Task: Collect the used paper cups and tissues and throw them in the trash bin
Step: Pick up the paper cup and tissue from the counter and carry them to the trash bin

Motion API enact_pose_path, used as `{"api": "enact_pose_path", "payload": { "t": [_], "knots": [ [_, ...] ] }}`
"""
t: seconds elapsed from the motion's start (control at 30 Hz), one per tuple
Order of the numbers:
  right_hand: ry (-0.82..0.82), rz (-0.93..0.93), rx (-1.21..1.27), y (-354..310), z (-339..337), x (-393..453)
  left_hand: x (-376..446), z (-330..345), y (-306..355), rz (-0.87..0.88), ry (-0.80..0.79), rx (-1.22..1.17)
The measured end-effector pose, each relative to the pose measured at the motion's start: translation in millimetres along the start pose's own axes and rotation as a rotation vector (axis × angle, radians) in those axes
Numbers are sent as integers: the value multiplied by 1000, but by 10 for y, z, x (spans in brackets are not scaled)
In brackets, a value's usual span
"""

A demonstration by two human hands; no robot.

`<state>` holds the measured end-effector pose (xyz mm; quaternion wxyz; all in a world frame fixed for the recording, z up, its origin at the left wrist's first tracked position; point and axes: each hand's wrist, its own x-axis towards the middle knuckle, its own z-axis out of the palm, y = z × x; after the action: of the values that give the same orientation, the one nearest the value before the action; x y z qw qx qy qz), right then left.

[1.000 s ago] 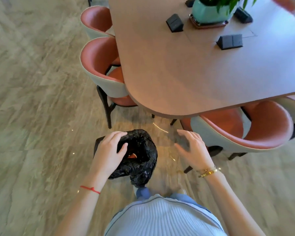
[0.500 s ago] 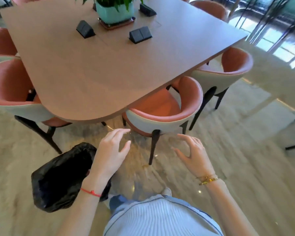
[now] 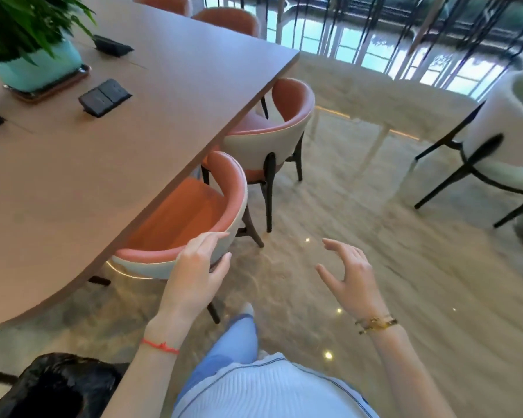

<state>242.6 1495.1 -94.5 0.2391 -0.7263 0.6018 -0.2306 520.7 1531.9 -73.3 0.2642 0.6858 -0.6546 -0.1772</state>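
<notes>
Black liner marks the trash bin at bottom left. Nothing is held: left hand and right hand are spread empty. No cups or tissues are seen, so searching seems called for.

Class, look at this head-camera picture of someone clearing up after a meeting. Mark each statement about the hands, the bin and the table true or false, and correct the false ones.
1. The left hand holds a paper cup. False: it is empty, fingers loosely spread.
2. The right hand is open and empty. True.
3. The trash bin, lined with a black bag, stands on the table. False: it is on the floor at lower left.
4. A potted plant stands on the table. True.
5. Paper cups crowd the tabletop. False: none are visible.
</notes>
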Motion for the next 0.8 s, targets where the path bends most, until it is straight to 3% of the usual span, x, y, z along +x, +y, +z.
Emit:
{"api": "enact_pose_path", "payload": {
  "t": [0.27, 0.8],
  "knots": [
    [147, 166, 31, 594, -315, 736, 1320, 546, 348, 152, -126, -17],
    [319, 342, 0, 1724, -1184, 3194, 4597, 1466, 1334, 374, -254, -101]
  ]
}}
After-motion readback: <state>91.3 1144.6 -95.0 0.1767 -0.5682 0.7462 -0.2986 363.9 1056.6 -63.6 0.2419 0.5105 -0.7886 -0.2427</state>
